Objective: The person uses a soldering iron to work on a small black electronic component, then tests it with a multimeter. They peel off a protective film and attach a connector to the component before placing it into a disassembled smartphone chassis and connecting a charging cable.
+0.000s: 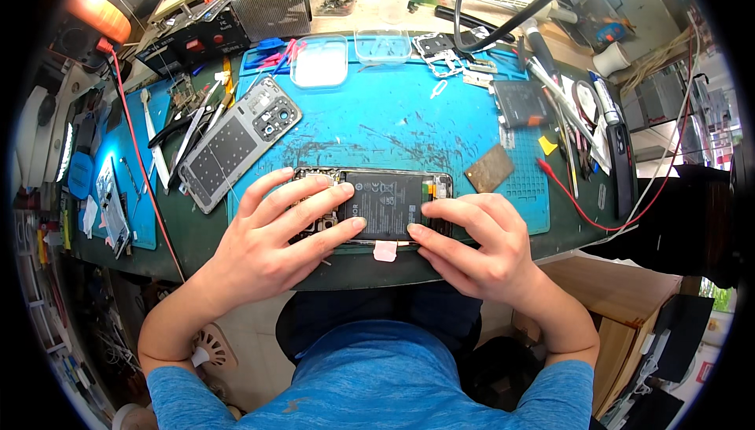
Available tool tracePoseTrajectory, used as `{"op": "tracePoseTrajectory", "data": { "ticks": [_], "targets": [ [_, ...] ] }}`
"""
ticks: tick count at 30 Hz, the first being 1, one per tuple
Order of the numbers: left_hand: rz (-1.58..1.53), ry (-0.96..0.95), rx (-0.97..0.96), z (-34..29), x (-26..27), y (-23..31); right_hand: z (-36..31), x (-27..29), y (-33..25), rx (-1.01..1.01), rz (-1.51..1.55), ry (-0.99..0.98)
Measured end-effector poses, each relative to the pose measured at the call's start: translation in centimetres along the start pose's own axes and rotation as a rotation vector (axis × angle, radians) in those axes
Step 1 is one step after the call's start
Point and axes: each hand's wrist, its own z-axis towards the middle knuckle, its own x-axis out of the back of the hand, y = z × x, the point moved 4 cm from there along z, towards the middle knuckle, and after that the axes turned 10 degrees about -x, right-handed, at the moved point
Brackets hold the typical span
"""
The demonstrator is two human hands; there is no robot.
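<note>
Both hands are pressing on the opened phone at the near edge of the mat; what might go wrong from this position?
1. The left hand and right hand press on the opened phone; hard pressure over its battery might dent it.
2. The phone lies near the blue mat's front edge, so a slip could push it off.
3. The pink tab below the phone may tear if pulled unevenly.

You have two hands on one opened phone (pixel 385 203): the left hand (pixel 271 245) and the right hand (pixel 476 245). Up and left of that phone lies one detached back cover (pixel 240 141). Beyond the phone sit two clear plastic trays (pixel 319 61) (pixel 382 45). One brown pad (pixel 488 167) and one dark battery (pixel 520 103) lie to the phone's right.
</note>
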Motion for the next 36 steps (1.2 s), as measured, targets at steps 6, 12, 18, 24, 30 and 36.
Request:
{"op": "tracePoseTrajectory", "data": {
  "ticks": [6,12,18,24,30,36],
  "targets": [
    [0.01,0.003,-0.005,0.0,-0.1,-0.1,-0.2,-0.2,0.0,0.016,-0.02,0.005],
    [0.0,-0.006,-0.01,0.0,0.0,-0.1,-0.4,-0.4,-0.1,0.012,-0.033,0.008],
    [-0.018,-0.005,-0.009,0.1,0.1,0.0,-0.2,-0.2,-0.5,-0.004,-0.044,-0.029],
    [-0.044,0.081,-0.026,-0.1,0.2,-0.3,0.3,0.6,-0.4,0.016,0.018,-0.023],
    [-0.1,0.279,0.081,-2.1,0.8,-1.1,1.2,0.7,0.3,-0.017,0.045,-0.008],
    [-0.027,0.224,0.031,-2.4,0.6,-0.8,4.7,-2.2,-2.7,0.143,-0.011,-0.204]
  ]
}}
